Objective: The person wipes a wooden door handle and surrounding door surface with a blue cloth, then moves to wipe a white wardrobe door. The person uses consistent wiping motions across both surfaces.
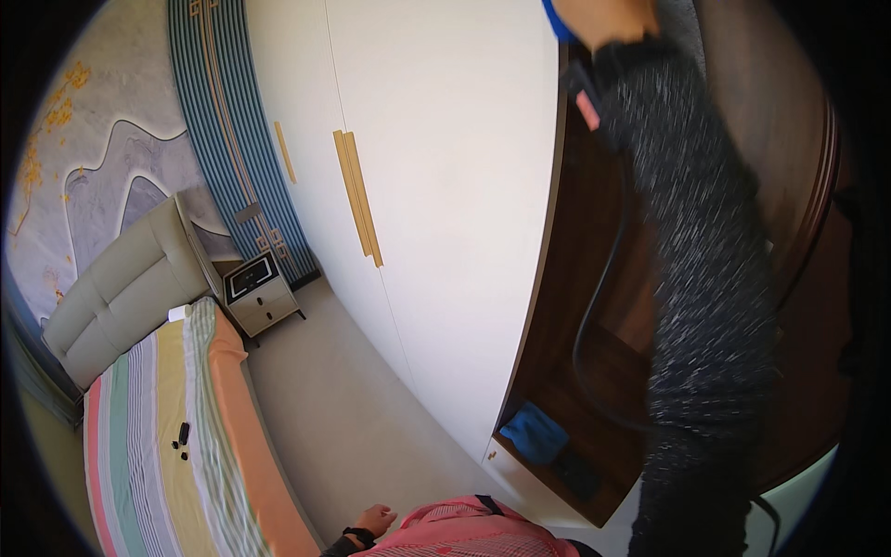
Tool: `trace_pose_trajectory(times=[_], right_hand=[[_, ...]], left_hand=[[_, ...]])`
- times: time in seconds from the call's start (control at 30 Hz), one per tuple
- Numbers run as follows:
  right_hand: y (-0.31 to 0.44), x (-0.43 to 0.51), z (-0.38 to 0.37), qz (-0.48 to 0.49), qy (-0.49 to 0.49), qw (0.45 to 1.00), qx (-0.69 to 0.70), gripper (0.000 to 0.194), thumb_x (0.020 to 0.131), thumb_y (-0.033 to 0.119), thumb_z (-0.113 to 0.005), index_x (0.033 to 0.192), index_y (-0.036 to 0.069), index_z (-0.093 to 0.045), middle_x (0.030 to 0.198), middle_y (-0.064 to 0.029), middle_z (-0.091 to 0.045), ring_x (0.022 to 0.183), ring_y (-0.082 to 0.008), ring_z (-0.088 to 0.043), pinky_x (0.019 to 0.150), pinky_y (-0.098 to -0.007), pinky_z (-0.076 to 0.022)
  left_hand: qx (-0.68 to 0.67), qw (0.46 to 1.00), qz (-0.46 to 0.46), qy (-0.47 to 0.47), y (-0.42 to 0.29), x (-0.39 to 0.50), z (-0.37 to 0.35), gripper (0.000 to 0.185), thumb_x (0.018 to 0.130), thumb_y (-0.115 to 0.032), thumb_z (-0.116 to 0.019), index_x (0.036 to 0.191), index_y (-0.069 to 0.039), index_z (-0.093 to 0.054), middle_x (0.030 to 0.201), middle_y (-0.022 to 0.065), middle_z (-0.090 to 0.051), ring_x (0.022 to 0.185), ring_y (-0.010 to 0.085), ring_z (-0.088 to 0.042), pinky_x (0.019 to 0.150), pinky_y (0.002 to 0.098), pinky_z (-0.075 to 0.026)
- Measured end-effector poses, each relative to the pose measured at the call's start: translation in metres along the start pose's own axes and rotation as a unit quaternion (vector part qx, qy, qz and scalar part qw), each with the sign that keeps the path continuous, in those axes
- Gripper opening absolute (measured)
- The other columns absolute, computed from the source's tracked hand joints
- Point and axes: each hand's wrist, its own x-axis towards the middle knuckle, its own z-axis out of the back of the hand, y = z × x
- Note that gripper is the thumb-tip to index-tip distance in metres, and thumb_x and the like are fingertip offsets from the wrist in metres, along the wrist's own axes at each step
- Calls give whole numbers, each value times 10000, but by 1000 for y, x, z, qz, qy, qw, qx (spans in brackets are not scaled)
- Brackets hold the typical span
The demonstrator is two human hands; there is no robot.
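My right arm reaches up the right side in a dark speckled sleeve. At the top edge my right hand (612,21) shows only in part, its fingers cut off by the frame. Beside it is a sliver of something blue (559,22); whether the hand grips it cannot be told. A dark device with a pink patch (587,110) sits at that wrist, a black cable hanging from it. Low in the view, my left hand (376,519) hangs beside a pink garment (459,522), a black band on its wrist, fingers loosely curled with nothing seen in them.
A tall white wardrobe (445,174) with gold handles stands ahead. Its dark brown open niche (592,278) holds a folded blue cloth (534,433). Left are a bed with a striped cover (167,390), several small black items (184,433) on it, and a nightstand (261,310). Pale floor (334,390) lies between.
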Motion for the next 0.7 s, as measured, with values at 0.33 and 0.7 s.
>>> trace_pose_trajectory(times=[0.33,0.7], right_hand=[[-18,-277,20,-88,139,986,42,543,785,222,-709,1188,-83,-511,1061,-272,-544,945,-376,-565,810,-415,-471],[-36,-444,71,-138,340,928,67,459,715,124,-721,1090,-74,-547,1091,-265,-541,948,-382,-556,814,-445,-462]], left_hand=[[46,999,-4,3,-11,8,10,558,869,-408,-590,1199,37,-523,1019,137,-655,856,196,-659,771,319,-516],[79,996,-35,-10,-5,25,0,547,863,-401,-596,1186,35,-532,1028,149,-659,850,204,-670,773,318,-524]])
